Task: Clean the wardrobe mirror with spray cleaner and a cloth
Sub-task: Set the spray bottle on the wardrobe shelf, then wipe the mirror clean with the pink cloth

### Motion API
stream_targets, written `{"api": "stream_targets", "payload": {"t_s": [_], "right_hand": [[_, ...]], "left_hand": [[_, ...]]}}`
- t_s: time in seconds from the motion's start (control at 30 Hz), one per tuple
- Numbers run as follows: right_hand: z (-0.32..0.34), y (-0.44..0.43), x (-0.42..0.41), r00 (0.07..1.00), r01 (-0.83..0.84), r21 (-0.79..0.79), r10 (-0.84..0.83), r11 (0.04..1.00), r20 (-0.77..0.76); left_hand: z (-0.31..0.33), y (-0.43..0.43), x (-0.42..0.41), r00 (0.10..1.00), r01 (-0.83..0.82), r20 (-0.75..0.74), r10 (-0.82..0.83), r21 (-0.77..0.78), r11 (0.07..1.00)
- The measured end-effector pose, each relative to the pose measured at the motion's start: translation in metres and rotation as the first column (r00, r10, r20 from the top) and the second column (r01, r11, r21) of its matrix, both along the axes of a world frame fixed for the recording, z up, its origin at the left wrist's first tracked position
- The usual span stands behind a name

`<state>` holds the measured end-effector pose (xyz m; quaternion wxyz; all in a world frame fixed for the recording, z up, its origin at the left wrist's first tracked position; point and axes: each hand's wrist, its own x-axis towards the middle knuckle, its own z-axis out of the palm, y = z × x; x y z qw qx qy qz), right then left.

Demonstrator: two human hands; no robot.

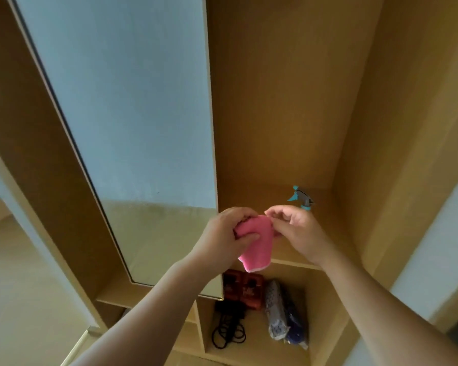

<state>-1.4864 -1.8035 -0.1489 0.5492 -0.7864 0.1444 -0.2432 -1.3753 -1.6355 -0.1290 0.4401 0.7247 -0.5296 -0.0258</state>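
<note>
Head view is showing the left hand (229, 233) and right hand (295, 228) both pinching the pink cloth (258, 249) in their grip beside the mirror (132, 114), and, to my eye, the right knuckles are risking knocking over the spray bottle (302, 198) just behind.

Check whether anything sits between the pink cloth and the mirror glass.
Nothing visible does. The left hand and right hand both hold the pink cloth just right of the mirror, near its lower right edge. The spray bottle stands on the shelf behind the right hand, off that path.
</note>
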Motion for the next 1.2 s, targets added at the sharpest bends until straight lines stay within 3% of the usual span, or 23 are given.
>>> {"api": "stream_targets", "payload": {"t_s": [0.2, 0.43, 0.6, 0.73, 0.83, 0.93, 1.07, 1.2], "right_hand": [[0.017, 0.12, 0.024, 0.992, -0.13, 0.141, 0.127, 0.981, 0.027], [0.031, 0.229, 0.057, 0.985, -0.149, 0.124, 0.137, 0.981, 0.104], [0.069, 0.248, 0.065, 0.983, -0.166, -0.015, 0.166, 0.986, 0.078], [0.11, 0.245, 0.069, 0.966, -0.252, -0.121, 0.257, 0.96, 0.027], [0.138, 0.241, 0.076, 0.946, -0.323, -0.257, 0.319, 0.911, -0.059], [0.163, 0.235, 0.081, 0.933, -0.36, -0.387, 0.34, 0.849, -0.12], [0.186, 0.221, 0.086, 0.94, -0.337, -0.503, 0.314, 0.796, -0.135], [0.203, 0.204, 0.095, 0.956, -0.292, -0.571, 0.211, 0.768, -0.206]], "left_hand": [[0.008, 0.112, 0.03, 0.998, -0.066, -0.004, 0.066, -0.038, 0.997], [0.014, 0.209, 0.049, 0.996, -0.068, -0.064, 0.066, -0.029, 0.997], [0.035, 0.248, 0.071, 0.966, 0.073, -0.247, -0.074, -0.015, 0.997], [0.061, 0.249, 0.096, 0.984, 0.03, -0.173, -0.045, -0.089, 0.996], [0.084, 0.237, 0.11, 0.992, 0.111, -0.058, -0.111, 0.003, 0.994], [0.107, 0.223, 0.118, 0.974, 0.22, -0.07, -0.215, 0.066, 0.973], [0.129, 0.21, 0.129, 0.986, 0.166, 0.011, -0.168, 0.118, 0.979], [0.143, 0.204, 0.144, 0.995, 0.094, 0.007, -0.095, 0.027, 0.995]]}}
